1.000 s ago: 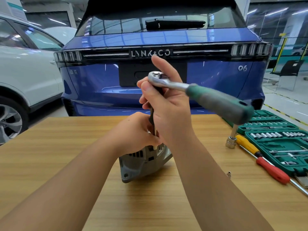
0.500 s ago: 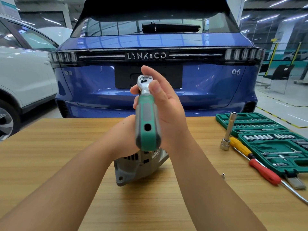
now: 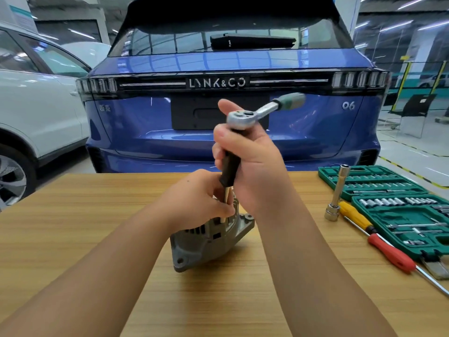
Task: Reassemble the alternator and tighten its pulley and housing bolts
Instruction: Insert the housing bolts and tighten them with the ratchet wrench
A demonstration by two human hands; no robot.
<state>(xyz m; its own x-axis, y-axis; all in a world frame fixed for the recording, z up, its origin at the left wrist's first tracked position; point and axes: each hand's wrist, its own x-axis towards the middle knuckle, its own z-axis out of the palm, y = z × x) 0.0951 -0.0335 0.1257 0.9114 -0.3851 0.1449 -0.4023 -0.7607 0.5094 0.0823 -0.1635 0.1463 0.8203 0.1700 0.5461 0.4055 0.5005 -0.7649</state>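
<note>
A grey alternator (image 3: 206, 242) stands tilted on the wooden table (image 3: 73, 227), mid-frame. A ratchet (image 3: 257, 111) with a green handle sits on top of a black extension bar (image 3: 229, 170) that runs down to the alternator's upper edge. My right hand (image 3: 252, 164) grips the black bar just under the ratchet head, the handle pointing up and to the right. My left hand (image 3: 201, 198) pinches the thin lower shaft of the bar where it meets the housing. The bolt itself is hidden by my fingers.
An open green socket case (image 3: 398, 203) lies at the right edge, with a long upright socket (image 3: 336, 195), a yellow screwdriver (image 3: 356, 218) and a red screwdriver (image 3: 393, 254) beside it. A blue car (image 3: 218, 142) stands behind the table, a white car (image 3: 36, 113) to the left.
The ratchet handle has swung from pointing right and toward me, through straight toward me, round to up and right. Both hands stay on the bar and alternator.
</note>
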